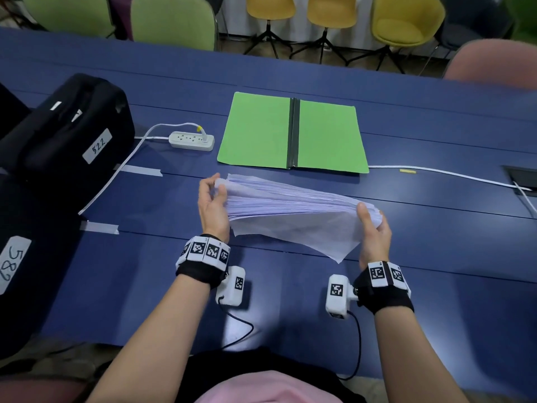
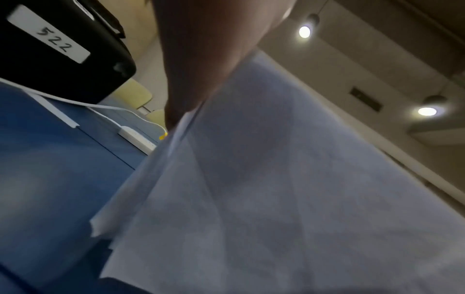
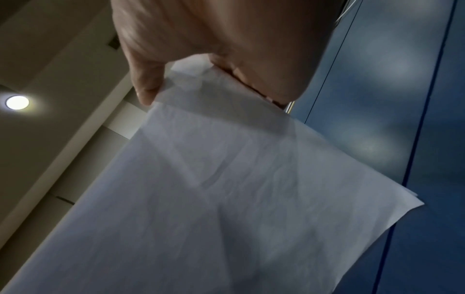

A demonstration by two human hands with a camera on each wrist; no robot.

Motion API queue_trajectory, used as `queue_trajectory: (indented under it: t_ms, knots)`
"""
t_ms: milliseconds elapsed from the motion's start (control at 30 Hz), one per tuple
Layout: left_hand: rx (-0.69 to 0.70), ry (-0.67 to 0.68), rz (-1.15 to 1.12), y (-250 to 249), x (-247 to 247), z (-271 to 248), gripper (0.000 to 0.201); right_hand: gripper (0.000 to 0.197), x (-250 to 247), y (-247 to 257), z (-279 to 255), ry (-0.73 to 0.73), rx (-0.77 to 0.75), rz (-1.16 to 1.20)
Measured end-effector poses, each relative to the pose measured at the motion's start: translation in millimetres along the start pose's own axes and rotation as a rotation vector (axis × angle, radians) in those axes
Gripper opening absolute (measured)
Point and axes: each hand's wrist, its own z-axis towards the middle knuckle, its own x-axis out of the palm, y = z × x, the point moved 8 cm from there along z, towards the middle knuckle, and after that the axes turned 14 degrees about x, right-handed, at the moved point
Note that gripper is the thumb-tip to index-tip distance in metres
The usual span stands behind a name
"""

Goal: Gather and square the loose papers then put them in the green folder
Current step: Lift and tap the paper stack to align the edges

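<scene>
The left hand (image 1: pixel 213 206) and right hand (image 1: pixel 373 231) each clamp, thumb on top, one end of the stack of papers (image 1: pixel 290 212), held above the middle of the blue table (image 1: pixel 421 141). Its edges are fanned and uneven. The green folder (image 1: pixel 293 132) lies open just beyond, toward the far edge.

Right hand (image 1: pixel 373 237) fingers hidden behind papers (image 1: pixel 290 213); black case (image 1: pixel 17 269) cut off at left edge.

A bright green card folder (image 1: pixel 255 129) with a black spine strip lies on a dark blue table (image 1: pixel 436 257). The thin paper sheets (image 1: pixel 290 210) are pale lilac-white. Wristbands (image 1: pixel 205 251) show black-and-white square codes. A white plastic power strip (image 1: pixel 191 140) has a yellow tag.
</scene>
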Motion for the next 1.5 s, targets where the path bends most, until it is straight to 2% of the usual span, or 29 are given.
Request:
queue_trajectory:
  t_ms: [33, 100, 167, 300, 400, 500, 567, 667, 733, 800, 900, 933, 1000, 1067, 1167, 1233, 1400, 1500]
  knots:
    - [0.001, 0.045, 0.001, 2, 3, -1, 0.012, 0.02, 0, 0, 0, 0.011, 0.006, -0.005]
    - [-0.002, 0.171, 0.005, 3, 13, -3, 0.031, 0.019, 1, -2, 0, 0.033, 0.02, -0.013]
    - [-0.045, 0.245, 0.017, 6, 21, -4, 0.041, 0.018, 2, -1, 0, 0.036, 0.027, -0.021]
    - [-0.051, 0.081, 0.081, 0, 18, -1, 0.037, 0.017, 1, 2, 2, 0.016, 0.005, -0.031]
    - [-0.018, 0.029, 0.147, -1, 20, -4, 0.036, 0.019, 2, 1, 2, 0.048, -0.016, -0.073]
    - [-0.018, -0.081, 0.138, -3, 13, -6, 0.035, 0.023, 1, -3, 3, 0.096, -0.005, -0.119]
    - [0.027, -0.07, 0.163, -10, 14, -7, 0.035, 0.037, 2, -6, 3, 0.149, -0.004, -0.145]
    - [0.076, 0.054, 0.243, -12, 23, -9, 0.033, 0.056, 0, -11, 4, 0.205, 0.001, -0.221]
    - [0.038, 0.007, 0.183, -10, 17, -8, 0.035, 0.063, -2, -14, 6, 0.223, 0.009, -0.264]
    - [0.033, -0.009, 0.12, -10, 14, -7, 0.039, 0.057, -3, -17, 7, 0.241, 0.023, -0.318]
    - [0.147, 0.143, 0.187, -18, 21, -8, 0.05, 0.029, -2, -24, 9, 0.24, 0.062, -0.399]
    - [0.196, 0.18, 0.218, -21, 21, -9, 0.051, 0.025, -1, -25, 10, 0.227, 0.068, -0.407]
    - [0.28, 0.224, 0.266, -27, 21, -8, 0.042, 0.023, 0, -25, 12, 0.211, 0.063, -0.391]
    - [0.306, 0.261, 0.325, -29, 21, -7, 0.021, 0.022, -1, -25, 14, 0.199, 0.051, -0.382]
    - [0.271, 0.274, 0.32, -29, 16, -3, 0.003, 0.021, -2, -26, 13, 0.196, 0.058, -0.364]
    - [0.232, 0.236, 0.246, -30, 9, 2, 0.013, 0.02, -3, -27, 12, 0.203, 0.06, -0.356]
    - [0.004, 0.158, 0.145, -12, -5, 10, 0.029, 0.023, -6, -27, 7, 0.206, 0.08, -0.279]
    - [-0.08, 0.118, 0.142, 0, -9, 8, 0.025, 0.024, -5, -25, 6, 0.218, 0.08, -0.265]
